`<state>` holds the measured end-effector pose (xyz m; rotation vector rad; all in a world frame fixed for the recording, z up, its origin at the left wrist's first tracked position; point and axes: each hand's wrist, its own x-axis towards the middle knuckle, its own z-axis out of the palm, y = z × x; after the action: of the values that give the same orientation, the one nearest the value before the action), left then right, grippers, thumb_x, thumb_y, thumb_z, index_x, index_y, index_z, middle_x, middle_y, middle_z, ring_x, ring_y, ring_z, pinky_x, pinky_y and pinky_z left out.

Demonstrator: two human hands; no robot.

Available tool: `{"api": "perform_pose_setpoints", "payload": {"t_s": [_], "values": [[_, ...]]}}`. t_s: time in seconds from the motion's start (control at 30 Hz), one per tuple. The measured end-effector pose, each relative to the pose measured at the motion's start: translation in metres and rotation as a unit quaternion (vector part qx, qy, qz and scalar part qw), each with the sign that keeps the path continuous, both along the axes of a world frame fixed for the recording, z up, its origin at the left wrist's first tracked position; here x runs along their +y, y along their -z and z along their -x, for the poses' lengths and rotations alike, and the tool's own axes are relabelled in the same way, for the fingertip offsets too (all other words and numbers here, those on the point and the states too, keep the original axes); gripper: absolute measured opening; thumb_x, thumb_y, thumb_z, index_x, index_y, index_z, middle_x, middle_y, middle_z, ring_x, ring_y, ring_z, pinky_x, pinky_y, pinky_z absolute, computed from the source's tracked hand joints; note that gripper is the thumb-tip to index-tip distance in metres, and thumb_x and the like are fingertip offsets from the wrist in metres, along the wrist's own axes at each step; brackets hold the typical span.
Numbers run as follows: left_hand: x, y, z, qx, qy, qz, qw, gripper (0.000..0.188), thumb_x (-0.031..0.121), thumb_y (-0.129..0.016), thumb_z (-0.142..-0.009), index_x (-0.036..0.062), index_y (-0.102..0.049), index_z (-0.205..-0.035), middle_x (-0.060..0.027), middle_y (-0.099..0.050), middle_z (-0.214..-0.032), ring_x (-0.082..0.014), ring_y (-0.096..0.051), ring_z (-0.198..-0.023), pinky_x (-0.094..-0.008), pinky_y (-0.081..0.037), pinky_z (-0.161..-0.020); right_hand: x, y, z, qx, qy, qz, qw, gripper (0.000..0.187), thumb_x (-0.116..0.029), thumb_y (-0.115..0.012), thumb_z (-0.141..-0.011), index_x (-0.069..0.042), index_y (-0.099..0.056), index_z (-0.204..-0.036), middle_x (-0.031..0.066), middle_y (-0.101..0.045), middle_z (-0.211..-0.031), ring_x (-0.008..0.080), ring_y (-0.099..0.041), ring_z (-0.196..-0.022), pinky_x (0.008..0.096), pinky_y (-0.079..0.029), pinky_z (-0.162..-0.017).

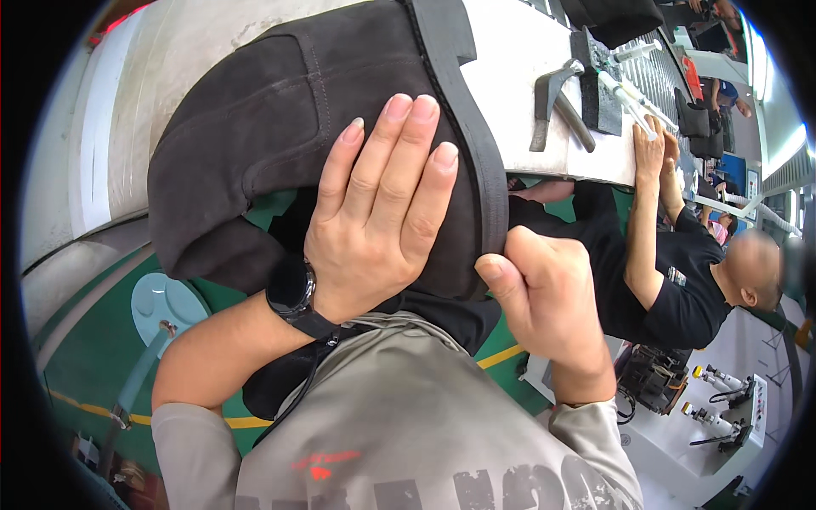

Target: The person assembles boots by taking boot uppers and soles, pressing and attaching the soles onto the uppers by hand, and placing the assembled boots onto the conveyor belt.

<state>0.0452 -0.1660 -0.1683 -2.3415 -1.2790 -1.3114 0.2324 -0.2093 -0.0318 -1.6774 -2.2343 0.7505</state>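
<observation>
A dark brown suede boot lies on its side across the bench edge in front of me, its shaft to the left. Its thick black sole runs down the right side, with the heel at the far end. My left hand rests flat on the upper, fingers stretched out toward the far side. My right hand is closed at the near end of the sole, with thumb and bent forefinger against its edge. Those curled fingers hide whatever may be inside them.
On the white bench lie a hammer and a dark block with syringes. Another person in black works at the right. A light blue round stool stands lower left, a white machine lower right.
</observation>
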Motion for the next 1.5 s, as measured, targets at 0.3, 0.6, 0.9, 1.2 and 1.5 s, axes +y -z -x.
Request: {"api": "perform_pose_setpoints", "payload": {"t_s": [0.3,0.6,0.9,1.2,1.5], "values": [[0.000,-0.004,0.004,-0.004,0.018,0.027,0.999,0.047,0.012,-0.054,-0.109,0.0039,-0.048,-0.155,-0.0189,-0.060,-0.156,-0.0337,-0.060,-0.145,-0.0477,-0.040,-0.124,0.033,0.032,0.002,0.306,0.051,0.088,0.947,0.058,-0.037,-0.043,-0.120,-0.003,-0.054,-0.075,-0.0017,-0.059,-0.066,0.0063,-0.047,-0.060,0.0277,-0.041,-0.054],[-0.003,-0.002,-0.001,-0.018,0.000,0.035,0.999,0.046,0.014,-0.054,-0.111,0.0087,-0.045,-0.155,-0.0115,-0.062,-0.154,-0.0276,-0.061,-0.143,-0.0455,-0.041,-0.124,0.046,0.013,0.006,0.086,-0.021,-0.023,0.996,0.045,-0.021,-0.061,-0.111,-0.003,-0.051,-0.070,0.0117,-0.038,-0.059,0.0326,-0.045,-0.049,0.0421,-0.036,-0.049],[0.000,-0.003,-0.005,-0.027,0.005,0.019,0.999,0.041,0.013,-0.053,-0.110,0.0070,-0.051,-0.150,-0.0171,-0.064,-0.152,-0.0324,-0.063,-0.140,-0.0472,-0.040,-0.123,0.046,0.019,0.014,0.113,0.041,-0.054,0.991,0.036,-0.011,-0.060,-0.108,0.001,-0.056,-0.075,0.0142,-0.046,-0.059,0.0332,-0.047,-0.050,0.0437,-0.037,-0.051],[0.001,-0.001,-0.013,-0.047,-0.018,0.004,0.999,0.049,0.007,-0.058,-0.104,0.0053,-0.049,-0.152,-0.0171,-0.062,-0.154,-0.0330,-0.061,-0.143,-0.0480,-0.042,-0.122,0.016,0.063,0.043,0.530,0.241,-0.013,0.813,0.053,-0.034,-0.047,-0.116,0.009,-0.057,-0.145,0.0189,-0.065,-0.138,0.0201,-0.062,-0.124,0.0322,-0.047,-0.109],[-0.005,-0.013,0.006,0.032,0.027,0.064,0.997,0.046,0.011,-0.053,-0.105,-0.0006,-0.052,-0.150,-0.0218,-0.054,-0.160,-0.0363,-0.053,-0.150,-0.0496,-0.039,-0.125,0.036,0.030,0.033,0.286,0.151,0.081,0.943,0.064,-0.031,-0.072,-0.103,0.006,-0.054,-0.152,0.0225,-0.072,-0.133,0.0256,-0.070,-0.119,0.0379,-0.054,-0.105]]}}
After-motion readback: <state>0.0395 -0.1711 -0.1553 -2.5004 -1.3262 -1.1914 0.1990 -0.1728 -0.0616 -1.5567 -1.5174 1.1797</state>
